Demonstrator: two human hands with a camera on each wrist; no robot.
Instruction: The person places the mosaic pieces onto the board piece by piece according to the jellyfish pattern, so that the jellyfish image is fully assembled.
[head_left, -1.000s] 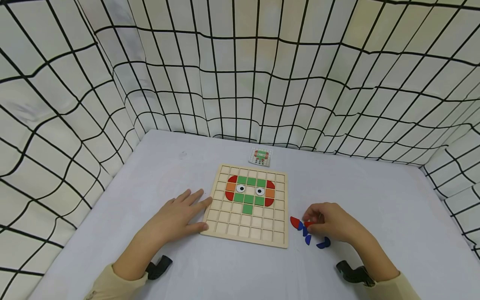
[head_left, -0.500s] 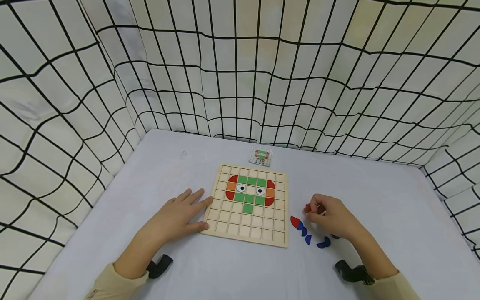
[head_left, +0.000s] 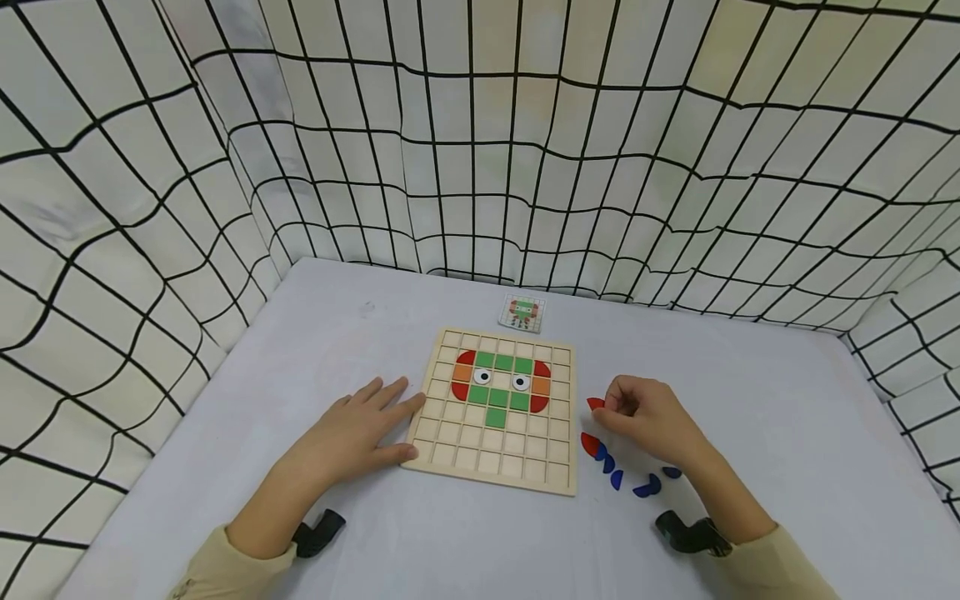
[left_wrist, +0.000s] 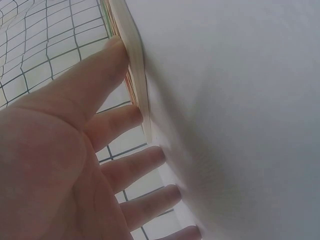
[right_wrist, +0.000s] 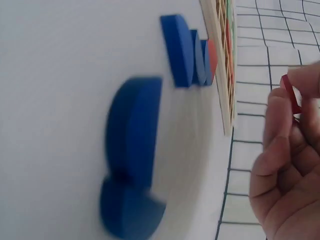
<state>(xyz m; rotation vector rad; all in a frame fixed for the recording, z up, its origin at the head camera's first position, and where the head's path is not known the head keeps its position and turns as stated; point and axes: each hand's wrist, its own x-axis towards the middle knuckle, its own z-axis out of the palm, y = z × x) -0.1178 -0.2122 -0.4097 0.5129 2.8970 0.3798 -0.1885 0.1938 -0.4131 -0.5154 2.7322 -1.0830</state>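
My right hand [head_left: 652, 417] pinches a red quarter-circle piece [head_left: 596, 403] between thumb and fingers, just right of the board; the right wrist view shows its thin red edge [right_wrist: 290, 94] at the fingertips. My left hand [head_left: 360, 433] lies with fingers spread, thumb and index finger touching the left edge of the wooden grid board [head_left: 480, 462]. On the board, green squares [head_left: 495, 417], red quarter-circles [head_left: 539, 404], orange squares [head_left: 539, 385] and two round eye pieces [head_left: 521, 382] form a face. Below the right hand lie another red quarter-circle piece [head_left: 589, 445] and several blue semicircle pieces [head_left: 617, 479].
A small picture card [head_left: 522, 313] with a similar face lies behind the board. Black netting [head_left: 517, 146] over white cloth rises at the back and sides of the white table [head_left: 360, 325]. Black straps [head_left: 690, 533] hang at both wrists.
My right hand has picked up the red piece from among the loose pieces and moved up and slightly left, toward the board. The left hand stays in place.
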